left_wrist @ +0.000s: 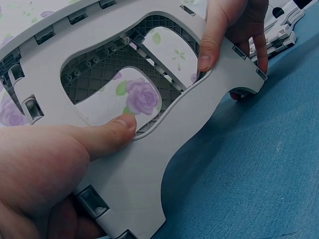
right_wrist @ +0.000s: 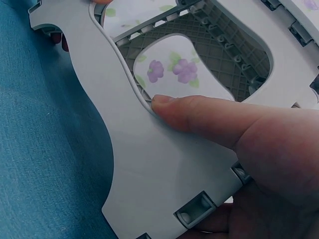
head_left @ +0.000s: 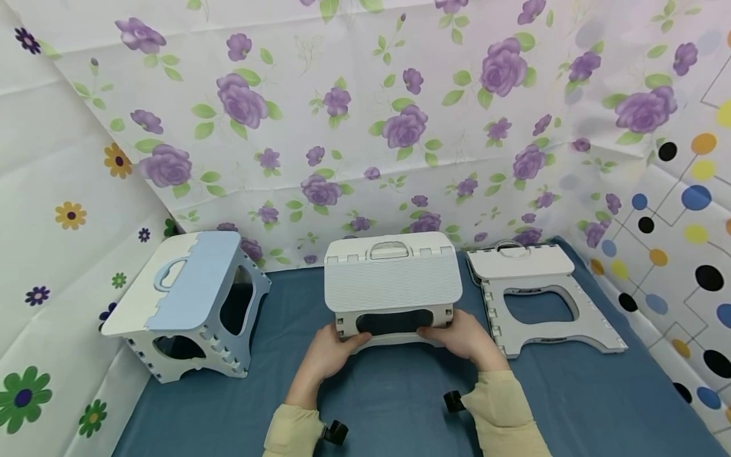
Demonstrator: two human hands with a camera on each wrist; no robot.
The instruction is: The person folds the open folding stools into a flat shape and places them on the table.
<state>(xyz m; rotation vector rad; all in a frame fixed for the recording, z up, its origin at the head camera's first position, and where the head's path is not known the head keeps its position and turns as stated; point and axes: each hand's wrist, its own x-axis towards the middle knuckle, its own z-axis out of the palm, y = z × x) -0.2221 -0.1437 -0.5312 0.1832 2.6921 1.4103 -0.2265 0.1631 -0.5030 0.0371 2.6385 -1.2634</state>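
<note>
An unfolded grey-and-white folding stool (head_left: 393,283) stands in the middle of the head view, its handle at the top. My left hand (head_left: 327,354) grips the left side of its front leg panel, and my right hand (head_left: 464,335) grips the right side. In the left wrist view, the left thumb (left_wrist: 112,134) lies against the panel near the cut-out's edge, other fingers partly hidden behind. The right wrist view has the right thumb (right_wrist: 184,112) on the same panel (right_wrist: 144,159), with fingers curled around the outer edge.
To the left stands an unfolded blue-and-white stool (head_left: 197,285). A folded white stool (head_left: 537,327) lies on the right. All rest on a blue cloth (head_left: 394,406), with a flowered sheet (head_left: 365,139) behind and patterned sheets at both sides.
</note>
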